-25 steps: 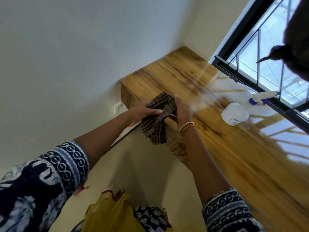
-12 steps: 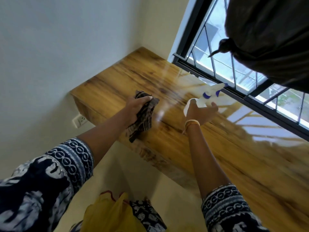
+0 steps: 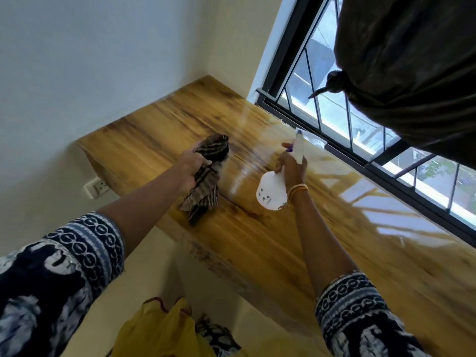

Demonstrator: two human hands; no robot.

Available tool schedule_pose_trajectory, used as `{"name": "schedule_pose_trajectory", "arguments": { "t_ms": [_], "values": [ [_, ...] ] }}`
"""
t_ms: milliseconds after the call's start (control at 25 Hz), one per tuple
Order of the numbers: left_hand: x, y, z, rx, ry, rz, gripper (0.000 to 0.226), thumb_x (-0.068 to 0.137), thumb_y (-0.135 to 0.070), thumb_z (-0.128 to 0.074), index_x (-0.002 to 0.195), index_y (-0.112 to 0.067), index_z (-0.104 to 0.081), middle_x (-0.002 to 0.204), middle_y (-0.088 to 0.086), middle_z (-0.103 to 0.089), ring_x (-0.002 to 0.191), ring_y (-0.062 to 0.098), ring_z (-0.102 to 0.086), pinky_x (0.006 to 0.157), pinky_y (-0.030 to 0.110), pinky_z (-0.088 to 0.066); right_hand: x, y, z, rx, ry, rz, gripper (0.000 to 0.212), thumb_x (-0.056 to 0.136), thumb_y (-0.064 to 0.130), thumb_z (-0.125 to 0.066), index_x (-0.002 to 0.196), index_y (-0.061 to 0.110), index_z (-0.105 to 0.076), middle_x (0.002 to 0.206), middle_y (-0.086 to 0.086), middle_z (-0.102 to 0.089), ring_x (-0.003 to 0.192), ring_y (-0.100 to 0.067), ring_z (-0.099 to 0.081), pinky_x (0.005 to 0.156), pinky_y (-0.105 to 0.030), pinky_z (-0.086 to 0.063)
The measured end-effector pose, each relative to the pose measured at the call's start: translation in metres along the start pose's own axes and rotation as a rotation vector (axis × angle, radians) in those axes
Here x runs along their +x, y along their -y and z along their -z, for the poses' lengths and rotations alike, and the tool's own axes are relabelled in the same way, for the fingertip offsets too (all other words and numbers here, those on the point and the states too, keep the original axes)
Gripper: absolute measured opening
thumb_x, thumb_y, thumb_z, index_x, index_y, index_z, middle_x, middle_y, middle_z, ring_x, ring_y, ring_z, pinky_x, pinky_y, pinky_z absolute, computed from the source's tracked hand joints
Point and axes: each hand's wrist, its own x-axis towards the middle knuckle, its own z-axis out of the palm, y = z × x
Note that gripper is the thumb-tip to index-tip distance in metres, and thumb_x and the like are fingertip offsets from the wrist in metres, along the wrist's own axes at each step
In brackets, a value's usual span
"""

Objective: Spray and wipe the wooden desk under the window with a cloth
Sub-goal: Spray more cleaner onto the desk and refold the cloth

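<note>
We note the wooden table (image 3: 270, 243) under the window (image 3: 334, 117). Our right hand (image 3: 291, 164) grips the spray bottle (image 3: 273, 190), nozzle seemingly aimed forward; our left hand (image 3: 192, 166) clutches the cloth (image 3: 208, 176), ready for wiping.

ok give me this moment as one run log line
left hand: grips cloth | right hand: holds spray bottle, nozzle toward the window end | desk: glossy, wiping not begun
</note>
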Motion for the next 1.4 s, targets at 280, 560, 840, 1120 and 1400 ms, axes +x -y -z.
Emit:
{"name": "schedule_pose_trajectory", "arguments": {
  "t_ms": [280, 560, 840, 1120, 1400],
  "values": [
    [-0.012, -0.005, 0.016, -0.224, 0.118, 0.053, 0.027, 0.093, -0.032, -0.055, 0.102, -0.010, -0.068, 0.092, 0.011, -0.073, 0.073, 0.026, -0.070, 0.070, 0.034, -0.056, -0.031, 0.018, -0.027, -0.024, 0.791, -0.154, 0.038, 0.099, 0.030, -0.057, 0.135, 0.018, -0.055, 0.100, -0.021, -0.070, 0.051, -0.014, -0.062, 0.040, -0.024, -0.049],
    [-0.007, -0.005, 0.021, -0.236, 0.085, 0.049, 0.045, 0.099, -0.051, -0.041, 0.116, -0.015, -0.062, 0.109, 0.012, -0.069, 0.094, 0.029, -0.066, 0.079, 0.041, -0.053, -0.039, 0.003, -0.058, -0.252, 0.701, -0.073, 0.046, 0.098, 0.035, -0.058, 0.103, -0.010, -0.063, 0.084, -0.022, -0.069, 0.036, -0.014, -0.050, 0.040, -0.022, -0.044],
    [-0.007, -0.008, 0.027, -0.242, 0.082, 0.053, 0.044, 0.101, -0.048, -0.039, 0.126, -0.016, -0.057, 0.115, 0.014, -0.067, 0.103, 0.032, -0.065, 0.089, 0.047, -0.052, -0.042, 0.005, -0.063, -0.252, 0.688, -0.064, 0.044, 0.096, 0.036, -0.061, 0.108, -0.006, -0.065, 0.082, -0.015, -0.070, 0.056, -0.018, -0.063, 0.041, -0.024, -0.047],
    [-0.004, -0.008, 0.027, -0.256, 0.098, 0.052, 0.047, 0.100, -0.050, -0.039, 0.126, -0.017, -0.058, 0.120, 0.016, -0.066, 0.105, 0.033, -0.065, 0.091, 0.049, -0.051, -0.046, 0.013, -0.065, -0.293, 0.643, -0.007, 0.046, 0.098, 0.040, -0.057, 0.075, -0.001, -0.061, 0.068, -0.017, -0.061, 0.037, -0.016, -0.050, 0.038, -0.023, -0.043],
    [-0.008, -0.010, 0.027, -0.274, 0.109, 0.052, 0.040, 0.102, -0.047, -0.037, 0.116, -0.018, -0.061, 0.110, 0.013, -0.069, 0.099, 0.031, -0.066, 0.084, 0.046, -0.053, -0.045, 0.020, -0.067, -0.296, 0.676, 0.016, 0.047, 0.101, 0.035, -0.052, 0.114, -0.009, -0.063, 0.086, -0.020, -0.070, 0.045, -0.006, -0.060, 0.043, -0.019, -0.048]
  ]
}}
